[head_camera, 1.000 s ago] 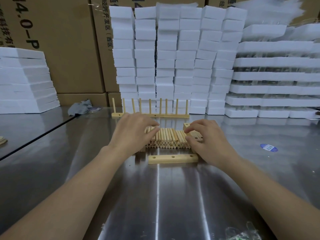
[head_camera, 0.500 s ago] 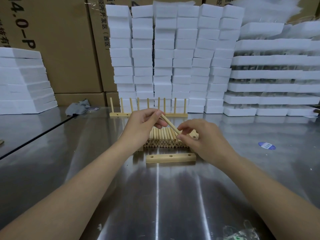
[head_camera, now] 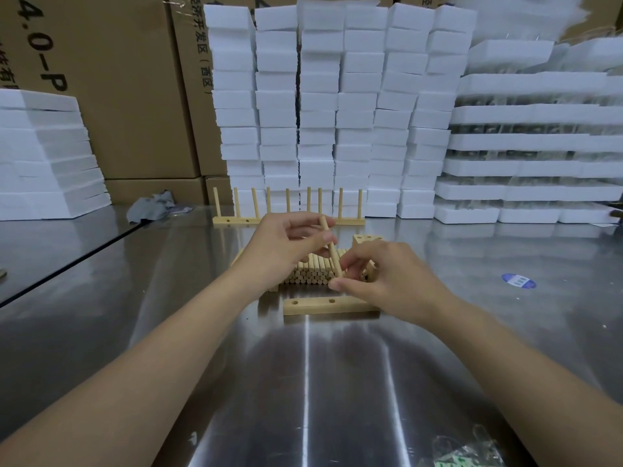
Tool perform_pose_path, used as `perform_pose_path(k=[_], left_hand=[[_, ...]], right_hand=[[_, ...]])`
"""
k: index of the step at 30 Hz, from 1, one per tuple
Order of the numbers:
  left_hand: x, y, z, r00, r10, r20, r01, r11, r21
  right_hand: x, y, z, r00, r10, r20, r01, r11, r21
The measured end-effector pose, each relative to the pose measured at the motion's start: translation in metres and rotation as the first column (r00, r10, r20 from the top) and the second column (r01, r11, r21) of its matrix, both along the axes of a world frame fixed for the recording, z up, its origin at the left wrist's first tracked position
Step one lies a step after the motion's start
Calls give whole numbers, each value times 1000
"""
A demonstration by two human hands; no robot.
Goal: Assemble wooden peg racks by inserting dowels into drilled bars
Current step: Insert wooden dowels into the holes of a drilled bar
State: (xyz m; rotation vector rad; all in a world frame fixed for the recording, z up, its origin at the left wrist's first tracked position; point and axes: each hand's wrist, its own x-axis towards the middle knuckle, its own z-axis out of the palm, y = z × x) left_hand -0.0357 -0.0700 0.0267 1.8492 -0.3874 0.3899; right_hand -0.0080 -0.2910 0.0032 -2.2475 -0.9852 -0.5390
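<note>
My left hand pinches a single wooden dowel near its upper end and holds it almost upright above the pile of dowels. My right hand pinches the same dowel at its lower end. A drilled wooden bar lies flat in front of the pile, with two empty holes showing; my right hand covers its right end. A finished peg rack with several upright dowels stands behind my hands. Another drilled bar end pokes up behind my right hand.
The shiny steel table carries stacks of white foam blocks at the back and foam sheets at the left. A grey rag lies at back left, a blue sticker at right, a plastic bag at the near edge.
My left hand lifted one dowel off the pile and turned it from slanted to nearly upright. My right hand left the pile and took the dowel's lower end.
</note>
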Motion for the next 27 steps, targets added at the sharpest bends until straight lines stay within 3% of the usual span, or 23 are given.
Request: perform_pose_path(k=[7,27], left_hand=[[2,0,-6,993,-117,-9,117,977,177],[-3,8,5,988,-134,-71,149,946,289]], right_hand=[[0,-2,1,973,102,-208,-92,994,56],[-3,4,-3,977,78,-199,-66,996,62]])
